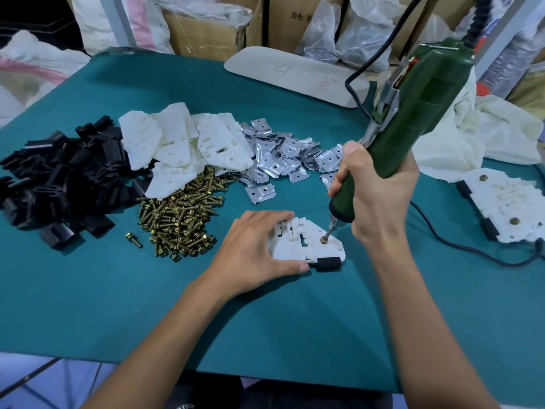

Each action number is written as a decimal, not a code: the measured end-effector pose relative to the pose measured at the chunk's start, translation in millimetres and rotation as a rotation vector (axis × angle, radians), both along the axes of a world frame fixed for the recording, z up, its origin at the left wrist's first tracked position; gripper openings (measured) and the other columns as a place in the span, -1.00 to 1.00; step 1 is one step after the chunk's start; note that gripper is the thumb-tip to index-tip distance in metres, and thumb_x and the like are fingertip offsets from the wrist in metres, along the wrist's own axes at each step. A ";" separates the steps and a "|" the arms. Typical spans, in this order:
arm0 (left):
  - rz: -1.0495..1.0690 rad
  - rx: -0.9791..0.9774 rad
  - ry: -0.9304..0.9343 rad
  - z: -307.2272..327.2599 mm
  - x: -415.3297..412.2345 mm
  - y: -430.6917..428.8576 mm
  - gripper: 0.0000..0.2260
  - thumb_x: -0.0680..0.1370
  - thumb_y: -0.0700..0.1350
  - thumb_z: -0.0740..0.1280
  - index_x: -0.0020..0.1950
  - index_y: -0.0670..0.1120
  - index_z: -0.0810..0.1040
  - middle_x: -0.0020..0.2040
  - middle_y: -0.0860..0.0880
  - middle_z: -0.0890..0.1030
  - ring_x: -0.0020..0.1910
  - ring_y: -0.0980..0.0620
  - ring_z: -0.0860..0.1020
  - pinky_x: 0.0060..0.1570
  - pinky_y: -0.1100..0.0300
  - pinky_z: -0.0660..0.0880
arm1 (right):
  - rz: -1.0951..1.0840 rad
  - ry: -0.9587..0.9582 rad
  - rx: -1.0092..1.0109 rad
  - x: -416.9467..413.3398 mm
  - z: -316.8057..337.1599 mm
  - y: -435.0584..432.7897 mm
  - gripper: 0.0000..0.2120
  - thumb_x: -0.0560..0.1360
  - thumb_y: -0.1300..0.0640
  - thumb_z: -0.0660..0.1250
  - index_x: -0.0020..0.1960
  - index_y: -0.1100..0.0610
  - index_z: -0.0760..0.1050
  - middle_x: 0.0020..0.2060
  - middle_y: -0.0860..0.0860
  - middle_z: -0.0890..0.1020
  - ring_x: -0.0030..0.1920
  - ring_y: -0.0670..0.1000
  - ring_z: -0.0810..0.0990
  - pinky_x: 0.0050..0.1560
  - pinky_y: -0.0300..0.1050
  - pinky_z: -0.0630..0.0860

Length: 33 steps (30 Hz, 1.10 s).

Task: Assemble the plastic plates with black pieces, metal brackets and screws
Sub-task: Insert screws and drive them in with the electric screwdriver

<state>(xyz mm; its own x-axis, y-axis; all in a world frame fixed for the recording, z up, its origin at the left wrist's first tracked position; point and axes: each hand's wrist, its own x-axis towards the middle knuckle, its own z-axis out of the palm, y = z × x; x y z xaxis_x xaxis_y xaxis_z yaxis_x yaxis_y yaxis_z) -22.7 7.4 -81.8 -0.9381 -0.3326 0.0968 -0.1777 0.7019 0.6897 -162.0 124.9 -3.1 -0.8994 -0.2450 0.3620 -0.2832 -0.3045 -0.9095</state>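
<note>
Gripping the screwdriver (413, 113), right hand (374, 190) fingers wrapped tight — left hand (253, 249) fingers clamp the plastic plate (292, 250)

Table (118, 290), left to right along the middle: end pieces pile (59, 184), plates pile (182, 143), brackets pile (280, 160). Screws heap (180, 219) lies just before the plates pile, with a loose screw (134, 240) to its left. Centre front is a single plate (306, 245), held at its left side by the left hand (253, 252). An end piece (328, 263) sits on its near right edge. The driver (413, 113), in the right hand (374, 190), has its tip on a seated screw (324, 239). Far right are the finished plates (507, 208), with a cloth (472, 134) behind them. A board (295, 75) lies at the back edge and boxes (206, 33) stand beyond.
</note>
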 end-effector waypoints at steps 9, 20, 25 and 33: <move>-0.006 0.010 -0.003 0.9 0.0 0.1 -0.18 0.26 0.43 0.49 0.45 0.19 0.40 0.34 0.23 0.48 0.28 0.20 0.32 0.33 0.13 0.31 | -0.009 -0.007 0.002 0.5 5.0 -0.3 -0.78 0.44 0.04 0.54 -0.17 0.00 0.49 -0.44 0.08 0.51 -0.54 0.13 0.44 -0.44 -0.09 0.47; -0.015 -0.004 -0.026 5.5 -0.2 1.1 -0.23 0.27 0.42 0.49 0.41 0.22 0.39 0.26 0.27 0.46 0.23 0.19 0.33 0.25 0.17 0.30 | 0.000 0.009 0.029 6.2 8.6 0.9 -0.80 0.44 0.04 0.54 -0.17 -0.06 0.50 -0.40 0.08 0.52 -0.52 0.12 0.47 -0.43 -0.07 0.50; -0.060 -0.026 -0.133 16.8 -7.4 1.1 -0.20 0.29 0.36 0.52 0.42 0.13 0.32 0.28 0.21 0.42 0.28 0.17 0.29 0.25 0.20 0.32 | -0.002 0.015 -0.007 7.1 19.3 10.2 -0.66 0.37 -0.11 0.62 -0.11 0.00 0.50 -0.35 0.11 0.50 -0.50 0.10 0.49 -0.41 -0.07 0.52; -0.002 -0.378 -0.370 50.7 -24.7 6.0 -0.33 0.32 0.47 0.38 0.23 0.06 0.39 0.07 0.07 0.46 0.04 -0.04 0.47 0.04 0.07 0.34 | -0.056 0.023 -0.097 -3.3 39.9 31.9 -0.55 0.41 -0.02 0.57 0.00 0.25 0.44 -0.34 0.19 0.46 -0.50 0.10 0.46 -0.42 -0.08 0.48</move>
